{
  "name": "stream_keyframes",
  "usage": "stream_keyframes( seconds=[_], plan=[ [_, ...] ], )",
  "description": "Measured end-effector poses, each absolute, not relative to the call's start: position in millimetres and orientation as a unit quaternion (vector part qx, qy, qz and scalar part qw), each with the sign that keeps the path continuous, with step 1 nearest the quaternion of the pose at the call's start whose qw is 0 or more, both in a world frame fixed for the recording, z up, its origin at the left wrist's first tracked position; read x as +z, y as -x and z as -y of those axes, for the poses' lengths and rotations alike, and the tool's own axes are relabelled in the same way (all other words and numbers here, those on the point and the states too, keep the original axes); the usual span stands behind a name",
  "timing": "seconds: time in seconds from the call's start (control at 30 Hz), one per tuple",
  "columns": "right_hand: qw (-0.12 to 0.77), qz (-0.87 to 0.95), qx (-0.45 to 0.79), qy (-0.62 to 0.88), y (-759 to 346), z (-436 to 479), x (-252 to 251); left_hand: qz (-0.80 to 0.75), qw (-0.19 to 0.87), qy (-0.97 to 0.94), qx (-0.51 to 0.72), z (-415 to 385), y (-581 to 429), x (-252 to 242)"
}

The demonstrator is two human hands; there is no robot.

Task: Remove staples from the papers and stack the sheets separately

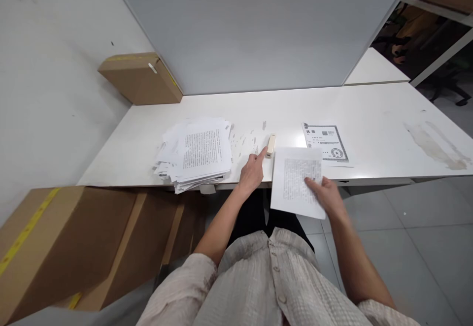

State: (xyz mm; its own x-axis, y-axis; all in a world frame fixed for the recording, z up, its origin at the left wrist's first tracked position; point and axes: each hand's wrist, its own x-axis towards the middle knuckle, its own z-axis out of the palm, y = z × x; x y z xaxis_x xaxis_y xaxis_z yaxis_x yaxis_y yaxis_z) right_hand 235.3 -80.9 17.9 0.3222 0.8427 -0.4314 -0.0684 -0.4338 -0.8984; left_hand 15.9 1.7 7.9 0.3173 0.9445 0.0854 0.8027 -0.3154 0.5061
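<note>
Your pale buttoned shirt point(273, 286) fills the bottom of the view, with cardboard boxes point(55, 247) on the floor to its left beside the white table point(388, 119). On the table, leftmost, lies a loose pile of papers point(195, 153); next comes your left hand point(252, 171), empty, fingers loosely curled, forefinger stretched to the near end of the cream stapler point(271, 145). Just right of it, your right hand point(327, 195) pinches a printed sheet point(295, 178) by its lower right corner, thumb on top, over the table's front edge, and a certificate point(327, 143) lies flat beyond.
</note>
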Motion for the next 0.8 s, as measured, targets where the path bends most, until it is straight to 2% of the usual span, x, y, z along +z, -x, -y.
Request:
stream_keyframes(
  seconds=[0.2,0.33,0.47,0.57,0.8],
  plan=[
    [0.399,0.34,0.371,0.767,-312.6,33.6,52.6,-0.501,0.144,-0.807,0.278,40.3,7.5,13.0],
    [0.301,0.384,0.35,0.799,-352.8,-10.3,52.1,-0.523,0.055,-0.795,0.301,55.0,44.3,19.8],
    [0.147,0.448,0.163,0.867,-368.1,-27.8,49.7,-0.583,-0.058,-0.744,0.322,48.0,85.4,30.8],
    [0.187,0.483,0.089,0.851,-351.3,-19.7,50.5,-0.59,-0.084,-0.747,0.295,37.1,103.1,36.4],
    [0.282,0.612,0.257,0.693,-237.1,18.6,38.4,-0.561,-0.053,-0.803,0.193,23.1,111.8,37.8]
  ],
)
